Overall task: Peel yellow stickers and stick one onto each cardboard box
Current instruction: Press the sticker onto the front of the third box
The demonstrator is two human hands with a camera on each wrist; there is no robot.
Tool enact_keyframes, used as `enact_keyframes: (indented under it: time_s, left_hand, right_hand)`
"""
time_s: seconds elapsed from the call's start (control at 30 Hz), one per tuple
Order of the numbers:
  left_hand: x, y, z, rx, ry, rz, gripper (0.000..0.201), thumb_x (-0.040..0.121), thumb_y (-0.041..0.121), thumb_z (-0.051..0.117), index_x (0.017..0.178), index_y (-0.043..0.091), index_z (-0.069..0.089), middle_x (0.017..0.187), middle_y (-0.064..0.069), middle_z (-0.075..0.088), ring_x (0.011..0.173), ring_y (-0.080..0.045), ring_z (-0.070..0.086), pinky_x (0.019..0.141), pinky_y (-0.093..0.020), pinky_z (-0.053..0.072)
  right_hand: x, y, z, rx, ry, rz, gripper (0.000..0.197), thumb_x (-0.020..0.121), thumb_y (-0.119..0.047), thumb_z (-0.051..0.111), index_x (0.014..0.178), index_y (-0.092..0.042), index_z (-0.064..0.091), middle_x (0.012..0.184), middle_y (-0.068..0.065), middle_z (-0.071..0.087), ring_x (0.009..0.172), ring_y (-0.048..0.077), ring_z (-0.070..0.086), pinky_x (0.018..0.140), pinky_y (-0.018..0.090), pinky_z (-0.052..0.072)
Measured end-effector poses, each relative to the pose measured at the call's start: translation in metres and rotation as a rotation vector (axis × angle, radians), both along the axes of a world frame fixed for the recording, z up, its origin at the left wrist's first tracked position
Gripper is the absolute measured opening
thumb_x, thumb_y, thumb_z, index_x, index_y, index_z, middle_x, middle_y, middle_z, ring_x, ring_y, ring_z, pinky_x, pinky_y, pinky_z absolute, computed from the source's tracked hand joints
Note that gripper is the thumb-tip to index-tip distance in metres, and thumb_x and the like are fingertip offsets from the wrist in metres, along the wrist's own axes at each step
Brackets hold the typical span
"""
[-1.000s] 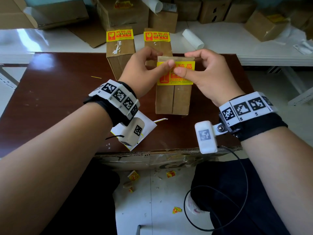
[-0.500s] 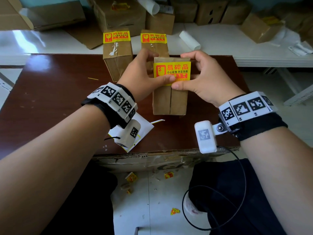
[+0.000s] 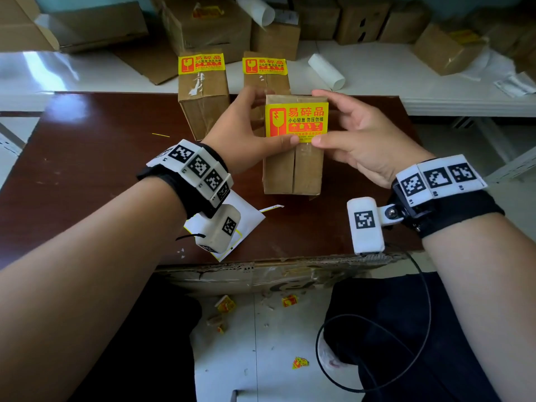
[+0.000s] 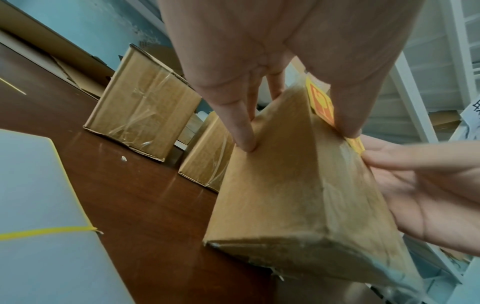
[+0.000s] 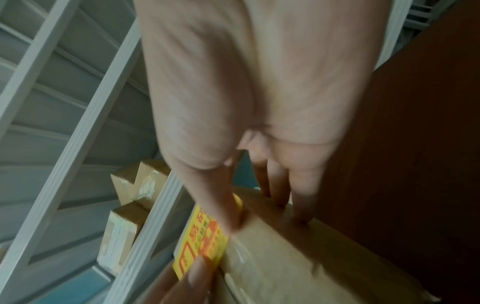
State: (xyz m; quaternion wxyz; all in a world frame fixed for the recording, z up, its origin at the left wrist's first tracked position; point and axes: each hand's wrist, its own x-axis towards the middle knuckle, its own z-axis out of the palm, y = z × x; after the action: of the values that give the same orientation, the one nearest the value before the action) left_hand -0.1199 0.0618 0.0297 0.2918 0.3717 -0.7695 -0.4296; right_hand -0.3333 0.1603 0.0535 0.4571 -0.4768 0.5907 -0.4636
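Observation:
The nearest cardboard box (image 3: 293, 169) stands at the middle of the brown table (image 3: 87, 169) with a yellow sticker (image 3: 296, 118) flat on its top. My left hand (image 3: 249, 132) lies against the box's left side, its thumb pressing the sticker's near edge. My right hand (image 3: 356, 140) flanks the right side, thumb on the same edge. The left wrist view shows straight left fingers (image 4: 241, 131) on the box wall (image 4: 272, 185). In the right wrist view the sticker (image 5: 202, 242) is under both thumbs. Two stickered boxes (image 3: 203, 105) (image 3: 265, 79) stand behind.
A white backing sheet (image 3: 249, 219) lies near the table's front edge under my left wrist. Behind the table a white surface (image 3: 406, 76) holds several more cardboard boxes and a white roll (image 3: 326, 71). Sticker scraps (image 3: 289, 301) litter the floor.
The sticker, held above the box top by both hands a second ago, now lies flat on it. Both thumbs have slid down to its near edge.

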Motion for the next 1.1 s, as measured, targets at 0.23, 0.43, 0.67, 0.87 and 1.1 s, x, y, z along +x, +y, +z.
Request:
enact_keyframes:
  time_s: [0.23,0.43,0.67,0.87,1.1]
  left_hand:
    - [-0.004,0.001,-0.008,-0.031,0.039,0.005,0.094,0.064,0.057,0.092,0.138,0.020,0.048,0.136,0.005,0.065,0.126,-0.011,0.065,0.105,-0.040,0.057]
    - [0.001,-0.006,-0.008,0.122,0.167,-0.058,0.084,0.069,0.042,0.093,0.137,0.017,0.052,0.138,-0.004,0.068,0.131,-0.017,0.064,0.112,-0.045,0.053]
    - [0.002,-0.008,-0.012,0.225,0.234,-0.138,0.059,0.104,0.005,0.061,0.157,0.006,0.036,0.144,-0.010,0.063,0.129,-0.017,0.063,0.106,-0.034,0.055]
    - [-0.004,-0.001,-0.008,0.240,0.283,-0.116,0.053,0.107,0.019,0.057,0.154,0.005,0.039,0.144,-0.009,0.061,0.127,-0.012,0.064,0.104,-0.027,0.054]
    - [0.000,-0.003,-0.011,0.134,0.175,-0.089,0.073,0.091,0.030,0.080,0.152,0.014,0.044,0.145,-0.001,0.065,0.139,-0.015,0.058,0.118,-0.049,0.047]
  right_hand:
    - [0.028,-0.006,-0.012,-0.147,0.395,-0.218,0.064,0.079,-0.055,0.091,0.128,-0.030,0.059,0.113,-0.016,0.071,0.111,0.001,0.068,0.102,0.035,0.057]
    - [0.021,-0.011,-0.011,-0.164,0.443,-0.247,0.042,0.091,-0.051,0.082,0.121,-0.028,0.064,0.117,-0.016,0.069,0.119,0.003,0.062,0.105,0.039,0.055]
    - [0.014,-0.013,-0.017,-0.193,0.340,-0.212,0.021,0.103,-0.047,0.066,0.120,-0.036,0.063,0.117,-0.004,0.070,0.108,0.009,0.071,0.101,0.048,0.062]
    - [0.010,-0.010,-0.022,-0.162,0.424,-0.143,0.065,0.086,-0.054,0.085,0.139,-0.036,0.053,0.140,-0.011,0.063,0.135,0.007,0.058,0.117,0.045,0.051]
    - [0.010,-0.014,-0.021,-0.132,0.259,-0.138,0.065,0.086,-0.042,0.088,0.143,-0.037,0.058,0.137,-0.005,0.072,0.135,0.015,0.064,0.117,0.046,0.052]
